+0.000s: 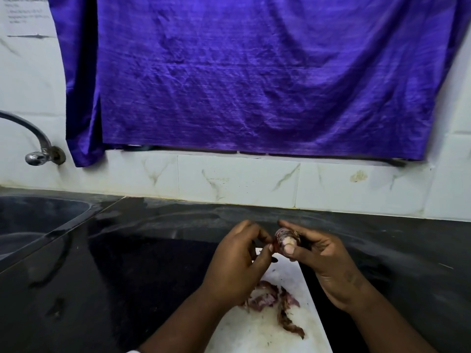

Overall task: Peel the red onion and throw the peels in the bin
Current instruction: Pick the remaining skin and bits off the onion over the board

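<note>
A small red onion (283, 239) is held above the counter, with my right hand (321, 258) gripping it between thumb and fingers. My left hand (239, 258) sits just left of it, its thumb and fingertips pinching at the onion's skin on the left side. Below both hands lies a white cutting board (265, 329). A pile of purple-brown onion peels (270, 299) rests on the board, with one long strip trailing toward its lower right. No bin is in view.
The black stone counter (127, 263) spreads to both sides. A sink (30, 220) with a chrome tap (35, 141) lies at the left. White tiles (242, 182) back the counter, and a purple cloth (254, 72) hangs above them.
</note>
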A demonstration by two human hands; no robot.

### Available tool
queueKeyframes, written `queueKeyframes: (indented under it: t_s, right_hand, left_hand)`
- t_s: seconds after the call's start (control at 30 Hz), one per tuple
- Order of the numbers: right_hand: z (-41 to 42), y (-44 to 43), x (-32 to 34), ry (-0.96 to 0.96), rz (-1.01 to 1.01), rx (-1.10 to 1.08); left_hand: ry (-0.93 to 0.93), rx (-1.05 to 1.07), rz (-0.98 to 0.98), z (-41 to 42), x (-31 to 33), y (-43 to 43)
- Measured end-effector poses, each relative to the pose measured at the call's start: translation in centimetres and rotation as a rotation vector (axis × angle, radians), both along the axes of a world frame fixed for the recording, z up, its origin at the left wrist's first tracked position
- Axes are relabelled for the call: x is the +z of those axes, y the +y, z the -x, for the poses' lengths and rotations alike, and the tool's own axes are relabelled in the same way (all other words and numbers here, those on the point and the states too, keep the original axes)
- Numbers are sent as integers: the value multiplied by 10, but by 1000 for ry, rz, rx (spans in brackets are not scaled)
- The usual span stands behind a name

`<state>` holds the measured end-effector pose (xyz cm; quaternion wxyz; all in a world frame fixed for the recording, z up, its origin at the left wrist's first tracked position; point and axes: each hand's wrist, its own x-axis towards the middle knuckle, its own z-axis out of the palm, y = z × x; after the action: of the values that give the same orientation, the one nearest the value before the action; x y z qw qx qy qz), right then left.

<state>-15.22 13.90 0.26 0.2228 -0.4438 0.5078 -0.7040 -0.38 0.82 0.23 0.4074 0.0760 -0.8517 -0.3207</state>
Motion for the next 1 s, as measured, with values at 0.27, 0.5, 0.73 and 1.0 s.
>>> queueKeyframes:
  t_s: [0.27,0.5,0.73,1.0]
  right_hand:
    - [-1,-2,-2,116,-10,0]
    - [0,-1,1,12,45,27]
    - [4,-2,0,-86,62,101]
    - [4,-2,-2,-41,0,99]
  left_hand:
    - [-37,116,95,0,-2,-3]
    - [-105,-70,-370,3,0,-6]
    - [-102,-201,-720,4,4,-3]
    - [-66,-261,-709,2,4,-3]
